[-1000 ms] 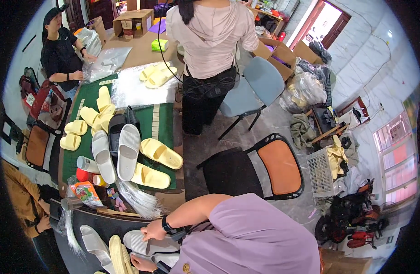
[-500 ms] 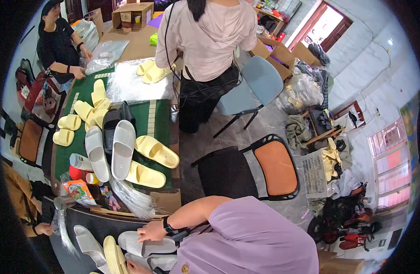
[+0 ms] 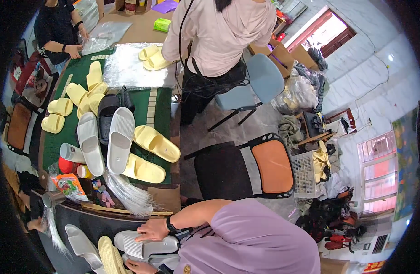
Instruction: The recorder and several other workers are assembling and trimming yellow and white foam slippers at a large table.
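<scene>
The view has swung down a touch since half a second ago, and the purple-sleeved worker's hand (image 3: 151, 230) stays flat on the grey slipper (image 3: 146, 246), fingers spread and pressed down on its ribbed strap. Another hand (image 3: 136, 266) at the lower edge is cut off; its fingers cannot be made out. The slipper lies on the dark bench (image 3: 89, 223), pale grey, beside a yellow slipper (image 3: 110, 255) and another grey slipper (image 3: 82, 246).
</scene>
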{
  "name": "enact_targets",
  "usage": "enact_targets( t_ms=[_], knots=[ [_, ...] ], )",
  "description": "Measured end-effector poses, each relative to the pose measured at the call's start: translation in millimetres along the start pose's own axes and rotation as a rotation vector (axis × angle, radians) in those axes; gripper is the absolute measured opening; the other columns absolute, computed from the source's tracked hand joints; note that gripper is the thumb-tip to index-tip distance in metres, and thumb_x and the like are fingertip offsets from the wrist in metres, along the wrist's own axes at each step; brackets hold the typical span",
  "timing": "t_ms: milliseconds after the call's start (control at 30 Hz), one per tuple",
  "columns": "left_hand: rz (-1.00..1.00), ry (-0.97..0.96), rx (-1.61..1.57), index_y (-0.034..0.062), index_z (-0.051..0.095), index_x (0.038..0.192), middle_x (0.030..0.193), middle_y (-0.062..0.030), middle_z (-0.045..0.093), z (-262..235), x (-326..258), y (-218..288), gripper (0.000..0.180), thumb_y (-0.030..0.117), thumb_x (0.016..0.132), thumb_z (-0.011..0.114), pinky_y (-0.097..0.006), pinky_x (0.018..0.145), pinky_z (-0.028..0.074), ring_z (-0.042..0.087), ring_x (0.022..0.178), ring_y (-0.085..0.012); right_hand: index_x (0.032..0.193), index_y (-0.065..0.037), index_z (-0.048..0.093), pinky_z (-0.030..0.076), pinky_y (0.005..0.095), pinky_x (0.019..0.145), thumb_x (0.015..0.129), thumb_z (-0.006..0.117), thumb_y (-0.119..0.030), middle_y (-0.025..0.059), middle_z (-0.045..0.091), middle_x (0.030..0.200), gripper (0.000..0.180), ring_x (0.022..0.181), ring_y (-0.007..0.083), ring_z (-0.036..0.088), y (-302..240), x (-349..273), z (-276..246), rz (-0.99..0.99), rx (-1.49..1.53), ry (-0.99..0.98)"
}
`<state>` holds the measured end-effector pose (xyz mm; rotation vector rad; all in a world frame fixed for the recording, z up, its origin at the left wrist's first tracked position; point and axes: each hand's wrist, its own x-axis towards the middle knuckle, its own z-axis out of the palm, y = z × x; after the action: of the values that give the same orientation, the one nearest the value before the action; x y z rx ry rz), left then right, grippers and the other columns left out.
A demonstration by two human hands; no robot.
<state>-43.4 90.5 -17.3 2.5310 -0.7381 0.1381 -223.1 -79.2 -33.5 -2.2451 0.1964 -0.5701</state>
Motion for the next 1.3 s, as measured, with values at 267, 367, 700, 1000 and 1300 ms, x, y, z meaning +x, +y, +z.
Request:
enact_targets(
  t_ms=[267,367,700,1000,1300],
  knots=[
    [0.007,0.031,-0.007,-0.0014,0.061,0.102,0.094,-0.0192,0.063,10,-2,10,0.023,0.018,0.095,0.05,-0.039,0.073,0.048,0.061,0.084,-0.0329,0.132,-0.017,0.042,0.045,0.0408,0.057,0.078,0.054,-0.014,0.0137,0.047,0.097,0.056,0.074,0.0311,0.055,0,2,-14,0.03,-0.027,-0.054],
    [0.01,0.023,0.032,-0.0005,0.06,0.105,0.096,-0.0203,0.062,15,-2,-1,0.023,0.017,0.094,0.051,-0.041,0.076,0.047,0.06,0.085,-0.0328,0.132,-0.019,0.041,0.046,0.0411,0.057,0.079,0.053,-0.014,0.0134,0.047,0.097,0.055,0.074,0.031,0.055,2,4,-10,0.03,-0.029,-0.054],
    [-0.299,-0.116,-0.127,-0.0083,0.057,0.098,0.098,-0.0203,0.062,-12,-4,14,0.021,0.01,0.094,0.047,-0.037,0.079,0.046,0.057,0.086,-0.0237,0.132,-0.018,0.04,0.051,0.0414,0.065,0.085,0.047,-0.02,0.0149,0.053,0.101,0.047,0.087,0.0333,0.058,-9,13,-6,0.091,-0.007,-0.267],
    [-0.385,0.17,-0.447,-0.0034,0.058,0.105,0.096,-0.0092,0.061,-52,-14,-11,0.023,0.009,0.087,0.059,-0.027,0.079,0.045,0.057,0.086,-0.0155,0.106,-0.01,0.055,0.05,0.0408,0.06,0.083,0.057,-0.026,0.0096,0.058,0.088,0.028,0.075,0.0298,0.061,-36,13,-33,-0.007,0.01,-0.322],
    [-0.536,0.18,-0.48,-0.0035,0.059,0.103,0.09,-0.0108,0.062,-35,-87,-20,0.023,0.011,0.086,0.055,-0.03,0.077,0.046,0.058,0.082,-0.0197,0.08,0.002,0.066,0.051,0.0457,0.059,0.077,0.06,-0.038,0.02,0.065,0.072,0.041,0.066,0.036,0.064,-88,73,19,0.339,-0.155,-0.649]
  ],
)
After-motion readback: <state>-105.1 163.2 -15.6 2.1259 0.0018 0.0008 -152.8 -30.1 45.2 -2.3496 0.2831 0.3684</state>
